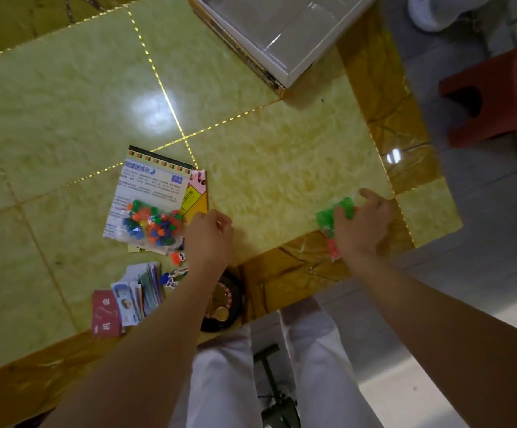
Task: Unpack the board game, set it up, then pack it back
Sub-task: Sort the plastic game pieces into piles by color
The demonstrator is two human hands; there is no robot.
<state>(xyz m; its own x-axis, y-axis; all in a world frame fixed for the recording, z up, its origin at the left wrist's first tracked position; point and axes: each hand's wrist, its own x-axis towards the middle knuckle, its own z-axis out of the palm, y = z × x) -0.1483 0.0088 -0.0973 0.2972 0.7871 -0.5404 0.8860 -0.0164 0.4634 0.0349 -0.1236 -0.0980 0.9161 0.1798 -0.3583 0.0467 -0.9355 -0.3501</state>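
My right hand [363, 223] grips a clear bag of green and red plastic pieces [331, 219] near the table's right edge. My left hand [209, 239] hovers with curled fingers beside the folded game board [194, 196]; whether it holds anything is hidden. On the board lies a rules sheet [149, 186], and on that a bag of mixed coloured pieces [150, 225]. A stack of paper money and cards [141, 288] and a red card deck [106, 313] lie near the front edge. Small pawn tokens [175, 274] sit between them. The open white game box [282, 32] stands at the far side.
A dark round spinner [223, 304] sits at the table's front edge under my left forearm. The green tiled table [66, 103] has a notched corner on the right. A red plastic stool [495, 94] stands on the floor to the right.
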